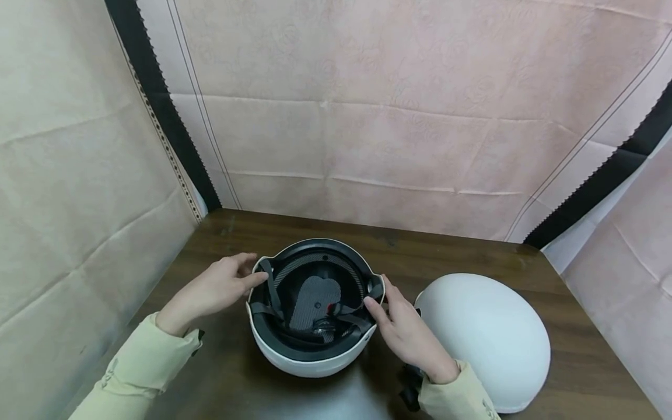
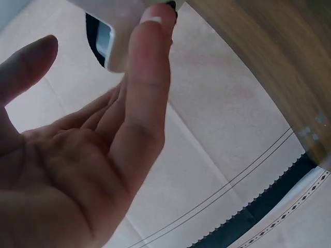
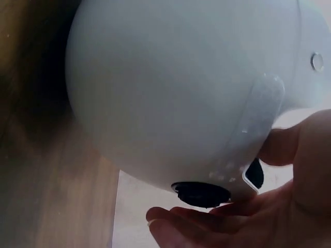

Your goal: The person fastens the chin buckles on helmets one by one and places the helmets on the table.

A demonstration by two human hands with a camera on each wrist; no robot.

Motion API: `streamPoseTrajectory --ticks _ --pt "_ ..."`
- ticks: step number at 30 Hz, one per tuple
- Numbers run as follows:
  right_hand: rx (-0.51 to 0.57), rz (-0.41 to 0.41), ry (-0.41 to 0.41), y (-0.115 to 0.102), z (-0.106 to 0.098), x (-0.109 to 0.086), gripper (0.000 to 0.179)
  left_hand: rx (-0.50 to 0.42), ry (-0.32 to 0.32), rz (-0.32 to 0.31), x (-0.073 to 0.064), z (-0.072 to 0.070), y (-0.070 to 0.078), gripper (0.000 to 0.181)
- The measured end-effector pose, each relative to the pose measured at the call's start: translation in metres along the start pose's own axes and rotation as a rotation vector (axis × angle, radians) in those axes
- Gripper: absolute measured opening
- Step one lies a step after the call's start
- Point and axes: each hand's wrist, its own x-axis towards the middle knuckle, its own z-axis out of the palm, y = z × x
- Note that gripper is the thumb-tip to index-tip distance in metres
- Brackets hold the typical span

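Note:
A white helmet (image 1: 310, 368) lies upside down on the brown table, its black padded inside facing up. Grey straps (image 1: 272, 291) and a small red part (image 1: 331, 308) show within it. My left hand (image 1: 217, 291) is at the helmet's left rim; in the left wrist view its long fingers touch the edge while the thumb stands apart. On the other side, my right hand (image 1: 406, 332) grips the rim, thumb over the inner edge and fingers outside. Close to those fingers, a black round piece (image 3: 201, 195) sits on the shell in the right wrist view.
A smooth white dome (image 1: 488, 338), shaped like another helmet, stands on the table (image 1: 588, 361) right beside my right forearm. Pale cloth walls (image 1: 367, 146) with black trim (image 1: 163, 105) enclose the table at the back and sides.

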Motion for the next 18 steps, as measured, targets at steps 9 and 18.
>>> streamPoseTrajectory --ticks 9,18 --pt "0.032 0.054 0.029 0.002 -0.005 0.001 0.068 0.039 0.017 -0.011 0.002 0.006 0.002 0.047" --pt "0.144 0.095 0.029 -0.001 -0.012 -0.002 0.076 0.129 0.001 -0.032 0.001 0.019 0.004 0.050"
